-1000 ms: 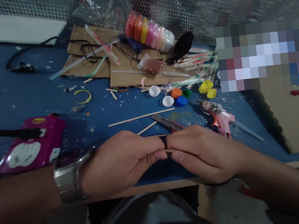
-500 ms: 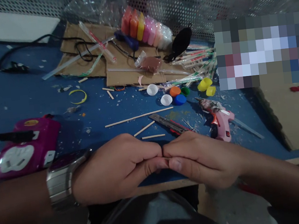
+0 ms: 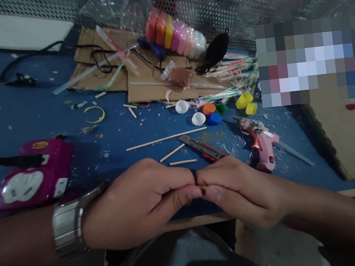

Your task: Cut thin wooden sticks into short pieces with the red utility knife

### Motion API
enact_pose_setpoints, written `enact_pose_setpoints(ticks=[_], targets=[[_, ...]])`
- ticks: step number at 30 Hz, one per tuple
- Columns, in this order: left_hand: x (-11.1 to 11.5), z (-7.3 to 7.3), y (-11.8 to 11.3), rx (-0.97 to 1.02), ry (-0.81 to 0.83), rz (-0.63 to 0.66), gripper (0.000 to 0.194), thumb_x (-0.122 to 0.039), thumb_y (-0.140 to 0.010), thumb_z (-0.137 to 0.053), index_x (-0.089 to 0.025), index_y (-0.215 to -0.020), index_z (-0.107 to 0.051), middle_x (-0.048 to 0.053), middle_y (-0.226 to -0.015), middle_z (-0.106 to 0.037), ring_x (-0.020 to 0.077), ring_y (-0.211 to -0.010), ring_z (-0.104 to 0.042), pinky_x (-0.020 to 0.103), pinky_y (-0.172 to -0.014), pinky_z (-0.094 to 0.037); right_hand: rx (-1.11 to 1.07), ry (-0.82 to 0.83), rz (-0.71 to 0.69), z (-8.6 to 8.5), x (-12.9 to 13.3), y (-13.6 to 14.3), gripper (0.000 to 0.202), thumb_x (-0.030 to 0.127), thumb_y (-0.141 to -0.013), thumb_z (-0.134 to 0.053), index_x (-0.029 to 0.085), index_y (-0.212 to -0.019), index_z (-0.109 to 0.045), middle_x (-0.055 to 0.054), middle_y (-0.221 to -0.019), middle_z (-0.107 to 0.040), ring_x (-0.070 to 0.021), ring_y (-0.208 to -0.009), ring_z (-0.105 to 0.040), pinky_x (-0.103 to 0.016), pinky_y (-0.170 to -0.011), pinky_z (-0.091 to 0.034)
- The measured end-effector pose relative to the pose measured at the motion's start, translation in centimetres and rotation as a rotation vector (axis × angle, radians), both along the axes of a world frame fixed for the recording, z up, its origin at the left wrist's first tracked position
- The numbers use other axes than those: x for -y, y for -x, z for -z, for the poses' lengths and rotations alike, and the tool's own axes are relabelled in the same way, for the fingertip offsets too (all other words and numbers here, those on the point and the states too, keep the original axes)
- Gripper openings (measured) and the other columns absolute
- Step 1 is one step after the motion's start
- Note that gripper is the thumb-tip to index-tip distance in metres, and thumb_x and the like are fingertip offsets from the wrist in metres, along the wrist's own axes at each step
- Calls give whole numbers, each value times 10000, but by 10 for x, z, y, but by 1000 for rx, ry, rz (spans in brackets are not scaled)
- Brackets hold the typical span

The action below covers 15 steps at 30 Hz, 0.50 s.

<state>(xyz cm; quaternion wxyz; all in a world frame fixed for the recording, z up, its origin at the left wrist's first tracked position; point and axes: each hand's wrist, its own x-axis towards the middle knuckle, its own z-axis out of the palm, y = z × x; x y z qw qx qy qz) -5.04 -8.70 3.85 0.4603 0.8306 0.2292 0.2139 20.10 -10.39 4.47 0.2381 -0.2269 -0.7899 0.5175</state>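
The left hand (image 3: 137, 205) and right hand (image 3: 247, 191) nearly meet at the near edge of the counter (image 3: 44, 109), each with its grip pinched on a thin stick (image 3: 203, 188). Only a short bit of it shows between the thumbs; the fingers hide the rest. Just beyond lie a cutter (image 3: 202, 147), a long stick (image 3: 165, 139) and two short sticks (image 3: 183, 162). A glue gun (image 3: 265, 149) rests beyond the right wrist.

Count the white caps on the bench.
2: one white cap left of the orange cap, the other white cap left of the blue cap. More may be hidden.
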Motion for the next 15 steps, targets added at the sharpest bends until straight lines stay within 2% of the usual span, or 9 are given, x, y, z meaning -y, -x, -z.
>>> enact_pose_setpoints(ticks=[4,10,15], targets=[[2,-3,0,37,53,35,445,-352,-1221,-538,-205,-802,-574,-91,-667,-520,67,-555,-449,221,-574,-339,-56,-16,-11,4,1,2,293,163,-1064,-536,295,-872,-359,87,-727,-371,-120,-565,-323,-305,-558,-290],[2,2,-3,135,63,50,462,-408,-1240,-499,-209,-829,-569,-80,-691,-556,82,-577,-458,226,-600,-371,-168,52,31,9,8,8,281,247,-1116,-486,298,-864,-372,88,-696,-394,-122,-542,-343,-305,-556,-322],[3,6,-3,150,42,43,429,-352,-1226,-523,-207,-824,-558,-82,-701,-548,81,-597,-472,226,-609,-365,-239,91,62,16,10,12,283,197,-1066,-586,279,-849,-422,92,-696,-408,-97,-521,-359,-270,-539,-335]])
